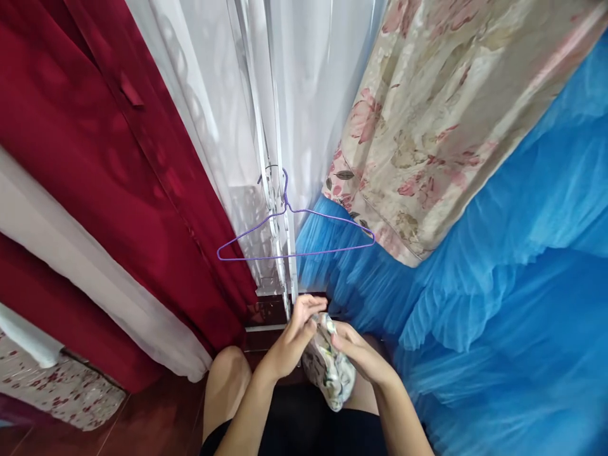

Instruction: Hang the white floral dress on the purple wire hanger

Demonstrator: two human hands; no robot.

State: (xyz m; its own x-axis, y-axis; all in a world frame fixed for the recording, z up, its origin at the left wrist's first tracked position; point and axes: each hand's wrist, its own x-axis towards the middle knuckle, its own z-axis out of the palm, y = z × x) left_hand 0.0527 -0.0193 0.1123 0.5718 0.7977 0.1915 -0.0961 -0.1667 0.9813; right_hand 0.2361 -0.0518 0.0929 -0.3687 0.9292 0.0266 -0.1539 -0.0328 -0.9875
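A bunched piece of patterned cloth (336,379), off-white with grey and yellowish marks, hangs between my hands above my lap. My right hand (357,350) grips its upper right side, the thumb lying on top and the other fingers mostly hidden behind. At its upper left edge is my left hand (298,330), the fingers stretched out over the top and spread from the thumb, which is by the fabric. Just beyond my hands, a purple wire hanger (327,252) with no garment on it hangs from a white metal rack (280,247).
Dark red drapes (142,209) and a white fabric strip (104,272) hang on the left. White curtains (308,95) cover the back. On the right are a floral cloth (418,145) and blue tulle (498,304). A flower-patterned wrapped item (61,392) rests at lower left, on reddish floor tiles (156,418).
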